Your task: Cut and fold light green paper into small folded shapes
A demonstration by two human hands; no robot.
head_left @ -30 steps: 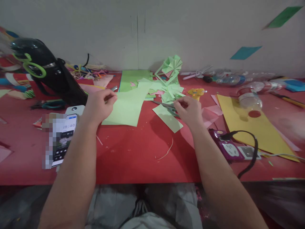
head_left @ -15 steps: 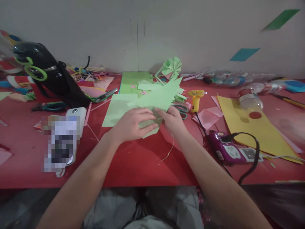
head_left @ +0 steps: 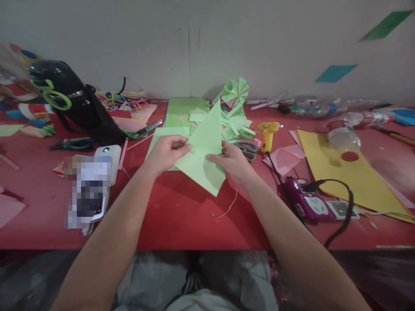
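Both my hands hold a light green paper piece (head_left: 204,149) tilted up over the red table (head_left: 181,216). My left hand (head_left: 167,152) pinches its left edge with thumb and fingers. On the paper's right edge, my right hand (head_left: 233,163) grips with fingers closed. A larger green sheet (head_left: 158,138) lies flat under and behind my left hand. A heap of green cut and folded paper (head_left: 235,116) sits just beyond, with green-handled scissors (head_left: 246,149) to the right of my right hand.
A yellow glue gun (head_left: 268,134), pink paper (head_left: 283,159), a purple power strip (head_left: 308,204) with black cable, a yellow sheet (head_left: 343,172) and a plastic bottle (head_left: 343,136) lie to the right. On the left sit a phone (head_left: 89,190), a white box (head_left: 106,155) and a black bag (head_left: 74,103).
My hands left the large sheet and the scissors area, came together at the middle, took up the green piece and raised it into a tilted, pointed shape.
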